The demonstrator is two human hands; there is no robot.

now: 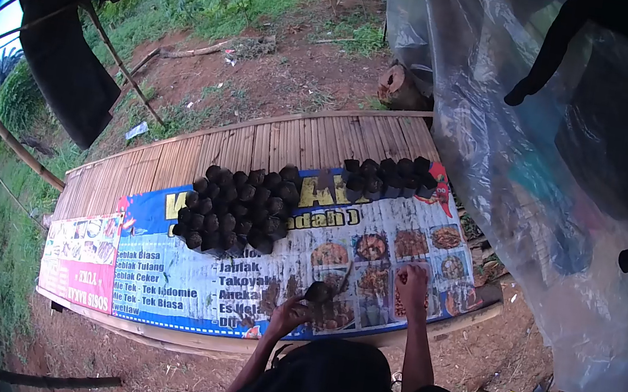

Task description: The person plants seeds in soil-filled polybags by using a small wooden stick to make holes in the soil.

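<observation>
My left hand (288,317) is at the table's near side, its fingertips closed at the edge of a small black planting bag (318,292) filled with dark soil. Loose soil is smeared on the banner around it. My right hand (414,285) is farther right, fingers curled together and pointing down; what they pinch, if anything, is too small to make out. Just below those fingers lies a patch of small red pieces (400,305). A thin stick (346,272) lies between my hands, just beyond the bag.
A printed food banner (157,270) covers much of the bamboo-slat table (257,143). Many black soil-filled bags (235,208) stand packed at centre left, with a smaller group (388,176) at the far right. Plastic sheeting (485,140) hangs to the right; a log (402,87) lies behind.
</observation>
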